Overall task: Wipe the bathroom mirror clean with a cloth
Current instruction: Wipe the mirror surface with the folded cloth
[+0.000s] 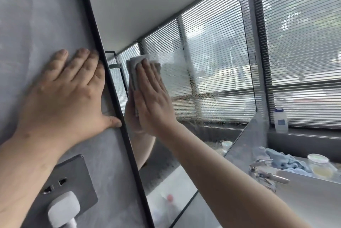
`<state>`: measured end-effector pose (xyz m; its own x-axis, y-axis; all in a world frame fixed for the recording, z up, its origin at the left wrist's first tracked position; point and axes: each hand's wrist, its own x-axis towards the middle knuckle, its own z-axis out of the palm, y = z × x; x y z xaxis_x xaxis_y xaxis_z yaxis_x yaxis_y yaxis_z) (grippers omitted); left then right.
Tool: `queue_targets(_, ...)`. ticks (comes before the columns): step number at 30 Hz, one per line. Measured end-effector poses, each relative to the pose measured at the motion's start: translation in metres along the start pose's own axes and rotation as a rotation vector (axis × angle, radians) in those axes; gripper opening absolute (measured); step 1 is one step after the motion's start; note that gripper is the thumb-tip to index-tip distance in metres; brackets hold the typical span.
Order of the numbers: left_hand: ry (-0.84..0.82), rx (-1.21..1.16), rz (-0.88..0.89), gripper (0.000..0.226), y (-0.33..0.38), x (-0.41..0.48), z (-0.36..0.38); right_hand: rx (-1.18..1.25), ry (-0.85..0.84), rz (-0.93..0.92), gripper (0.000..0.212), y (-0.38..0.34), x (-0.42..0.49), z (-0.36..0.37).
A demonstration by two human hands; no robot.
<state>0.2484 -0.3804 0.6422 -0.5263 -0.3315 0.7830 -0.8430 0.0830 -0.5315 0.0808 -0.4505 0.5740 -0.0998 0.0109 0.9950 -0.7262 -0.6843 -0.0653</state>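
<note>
Head: socket (60, 181) beside mirror (147, 9); faucet (267, 172), bottle (280, 120), blue rag (285, 160)

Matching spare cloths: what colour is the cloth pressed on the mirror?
Grey cloth, head view.

From my seat the feed is bright with soft daylight — it all comes through the slatted blinds (302, 46) on the right, and the mirror (212, 65) throws the same pale glow back. Glare is mild; the glass shows a hazy, streaked patch near its middle. Shadows are faint: a thin dark edge beside the left hand (62, 98) on the grey wall (36, 15). The wide lens bends things — the black frame (129, 153) leans hard and straight lines bow toward the corners. The plug (63, 207) at the bottom, the tap (265, 170) and the jar (320, 165) at the right look soft and slightly smeared.
</note>
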Motion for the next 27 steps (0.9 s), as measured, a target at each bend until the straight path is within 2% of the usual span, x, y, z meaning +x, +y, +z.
queue_targets(3, 0.007, 0.007, 0.005, 0.130, -0.001, -0.001, 0.000, -0.027, 0.064, 0.073, 0.053, 0.031, -0.016, -0.001)
queue_targets(6, 0.001, 0.019, 0.012, 0.131, -0.002, -0.001, 0.001, 0.029, 0.009, 0.325, 0.051, 0.066, -0.042, -0.018)
queue_targets(7, -0.004, 0.024, 0.016, 0.133, -0.002, -0.001, 0.000, 0.119, 0.046, 0.401, 0.053, 0.071, -0.056, -0.025)
queue_targets(10, 0.000, 0.020, 0.019, 0.136, 0.000, -0.003, -0.005, 0.176, 0.123, 0.919, 0.066, 0.088, -0.084, -0.050)
queue_targets(11, -0.001, 0.017, 0.016, 0.136, 0.001, -0.003, -0.006, 0.095, 0.179, 1.024, 0.071, 0.098, -0.091, -0.054)
queue_targets(14, -0.010, 0.027, 0.019, 0.135, 0.001, -0.004, -0.009, 0.103, 0.179, 1.113, 0.080, 0.111, -0.090, -0.055)
queue_targets(16, -0.019, 0.034, 0.027, 0.135, 0.001, -0.004, -0.010, 0.169, 0.176, 1.074, 0.082, 0.109, -0.081, -0.049)
queue_targets(18, -0.021, 0.039, 0.028, 0.134, 0.000, -0.004, -0.010, 0.213, 0.120, 0.979, 0.073, 0.084, -0.063, -0.040)
queue_targets(21, -0.036, 0.049, 0.027, 0.134, 0.000, -0.004, -0.011, 0.238, 0.056, 0.611, 0.060, 0.023, -0.030, -0.027)
queue_targets(23, -0.048, 0.057, 0.030, 0.134, 0.000, -0.005, -0.012, 0.121, -0.046, 0.329, 0.054, -0.005, -0.031, -0.017)
queue_targets(25, -0.051, 0.059, 0.034, 0.134, -0.001, -0.006, -0.012, 0.074, -0.109, 0.085, 0.052, -0.017, -0.049, -0.017)
queue_targets(27, -0.053, 0.061, 0.033, 0.133, -0.001, -0.007, -0.013, 0.056, -0.165, -0.080, 0.048, -0.014, -0.079, -0.022)
